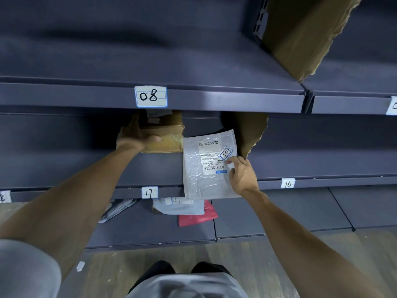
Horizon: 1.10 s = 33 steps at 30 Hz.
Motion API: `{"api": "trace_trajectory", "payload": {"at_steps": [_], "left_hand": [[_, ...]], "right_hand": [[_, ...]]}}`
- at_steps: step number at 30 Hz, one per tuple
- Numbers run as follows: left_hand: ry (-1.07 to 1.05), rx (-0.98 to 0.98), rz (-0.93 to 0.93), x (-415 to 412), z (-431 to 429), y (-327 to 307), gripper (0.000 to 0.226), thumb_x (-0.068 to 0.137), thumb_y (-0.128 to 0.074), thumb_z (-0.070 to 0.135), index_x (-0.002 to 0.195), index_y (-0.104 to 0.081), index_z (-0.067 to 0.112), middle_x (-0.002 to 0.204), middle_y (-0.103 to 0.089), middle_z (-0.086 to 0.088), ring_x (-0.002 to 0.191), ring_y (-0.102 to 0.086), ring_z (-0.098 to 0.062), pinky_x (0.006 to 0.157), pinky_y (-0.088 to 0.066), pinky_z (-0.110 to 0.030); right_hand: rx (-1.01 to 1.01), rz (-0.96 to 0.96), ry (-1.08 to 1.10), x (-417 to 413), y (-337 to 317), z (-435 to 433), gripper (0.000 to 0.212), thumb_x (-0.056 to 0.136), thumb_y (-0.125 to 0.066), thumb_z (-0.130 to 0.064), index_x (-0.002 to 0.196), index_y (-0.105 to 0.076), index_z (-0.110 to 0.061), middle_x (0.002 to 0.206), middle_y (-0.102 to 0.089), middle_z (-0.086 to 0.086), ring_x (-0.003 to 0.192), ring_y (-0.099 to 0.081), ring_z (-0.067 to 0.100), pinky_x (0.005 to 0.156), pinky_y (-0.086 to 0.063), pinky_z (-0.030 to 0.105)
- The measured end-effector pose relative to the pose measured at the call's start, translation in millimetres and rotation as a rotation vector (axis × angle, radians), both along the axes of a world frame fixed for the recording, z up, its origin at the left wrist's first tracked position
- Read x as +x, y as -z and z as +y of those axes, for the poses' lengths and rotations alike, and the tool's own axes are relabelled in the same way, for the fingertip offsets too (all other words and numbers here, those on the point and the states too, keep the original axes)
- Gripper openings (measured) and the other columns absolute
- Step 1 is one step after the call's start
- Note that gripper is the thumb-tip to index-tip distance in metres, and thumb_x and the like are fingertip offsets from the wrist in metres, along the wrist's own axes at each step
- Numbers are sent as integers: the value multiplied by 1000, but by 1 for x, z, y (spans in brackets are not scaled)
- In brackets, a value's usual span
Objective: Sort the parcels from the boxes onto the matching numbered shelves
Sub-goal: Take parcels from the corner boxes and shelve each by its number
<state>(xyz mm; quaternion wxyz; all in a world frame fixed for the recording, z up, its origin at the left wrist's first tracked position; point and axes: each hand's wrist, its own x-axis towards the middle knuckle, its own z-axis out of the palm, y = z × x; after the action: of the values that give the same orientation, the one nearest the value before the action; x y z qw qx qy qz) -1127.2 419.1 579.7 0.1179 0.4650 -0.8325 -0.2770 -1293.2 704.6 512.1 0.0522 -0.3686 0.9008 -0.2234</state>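
Dark grey metal shelving (pixel 214 67) filled the view, its front lips carrying handwritten numbers; label 08 (pixel 151 96) sat on the upper lip and label 17 (pixel 149 192) on the lip below it.

On the 17 level the left hand (pixel 137 140) gripped the near left corner of a cardboard box (pixel 169 138), fingers curled over its top edge. Just right of the box, touching or nearly touching its side, lay the grey mailer (pixel 197 175); its long axis ran from the back of the shelf toward the person, and its near end hung out past the lip. A sticker reading 05 (pixel 225 153) sat near its right edge. The right hand (pixel 242 174) pinched that same edge just below the sticker, so this hand had the parcel and the left was busy with the box. Behind the hand stood a torn cardboard flap (pixel 247 130); label 16 (pixel 287 183) lay further right.

None of the legible numbers matched 05; the mailer would probably have to come straight out along its long axis, toward the person, and travel to a shelf outside the view.
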Motion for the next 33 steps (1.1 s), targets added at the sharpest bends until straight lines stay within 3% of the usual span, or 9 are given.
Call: {"api": "trace_trajectory", "payload": {"at_steps": [5, 10, 13, 16, 23, 27, 33], "left_hand": [[-28, -39, -44, -1, 2, 3, 104, 74, -80, 55, 154, -22, 22, 148, -47, -16, 135, -41, -42, 102, -42, -47], [-5, -240, -91, 2, 15, -1, 101, 75, -81, 51, 153, -26, 16, 150, -34, -20, 135, -39, -42, 100, -42, -51], [119, -411, -74, 14, 21, -1, 89, 76, -84, 38, 147, -37, 14, 144, -39, -25, 128, -41, -45, 99, -39, -57], [212, -552, -78, 29, 28, -2, 71, 78, -81, 39, 138, -50, 19, 134, -48, -24, 121, -46, -45, 97, -40, -62], [284, -475, -148, 60, 56, -22, 75, 84, -73, 31, 149, -40, 13, 130, -47, -25, 125, -44, -46, 102, -37, -65], [340, -401, -184, 71, 70, -31, 76, 86, -72, 30, 151, -37, 13, 143, -40, -22, 136, -36, -42, 106, -34, -63], [406, -291, -223, 76, 96, -45, 68, 93, -62, 36, 153, -32, 20, 139, -41, -16, 133, -39, -34, 111, -31, -59]], "right_hand": [[1, 14, 11, -2, 2, -1, 32, 94, -46, 0, 123, -59, -8, 125, -60, 10, 114, -48, 29, 91, -43, 35], [62, -72, 63, 0, -11, -2, 39, 96, -42, 2, 130, -56, -11, 134, -56, 8, 126, -46, 25, 98, -39, 27], [15, -159, 135, 4, -23, 0, 42, 94, -41, 7, 126, -59, -13, 135, -57, 7, 117, -57, 26, 91, -45, 27], [-20, -243, 188, 12, -36, 7, 43, 93, -41, 8, 120, -62, -17, 133, -59, 8, 103, -63, 26, 82, -50, 27], [-69, -405, 280, 40, -73, 26, 42, 91, -42, 11, 108, -61, -22, 118, -63, 7, 71, -57, 16, 46, -37, 13], [-114, -459, 316, 54, -93, 41, 43, 88, -41, 12, 100, -60, -25, 108, -60, 3, 57, -50, 10, 46, -38, 21], [-147, -530, 320, 68, -110, 71, 43, 86, -40, 12, 103, -64, -19, 105, -61, 2, 50, -44, 12, 42, -33, 18]]}}
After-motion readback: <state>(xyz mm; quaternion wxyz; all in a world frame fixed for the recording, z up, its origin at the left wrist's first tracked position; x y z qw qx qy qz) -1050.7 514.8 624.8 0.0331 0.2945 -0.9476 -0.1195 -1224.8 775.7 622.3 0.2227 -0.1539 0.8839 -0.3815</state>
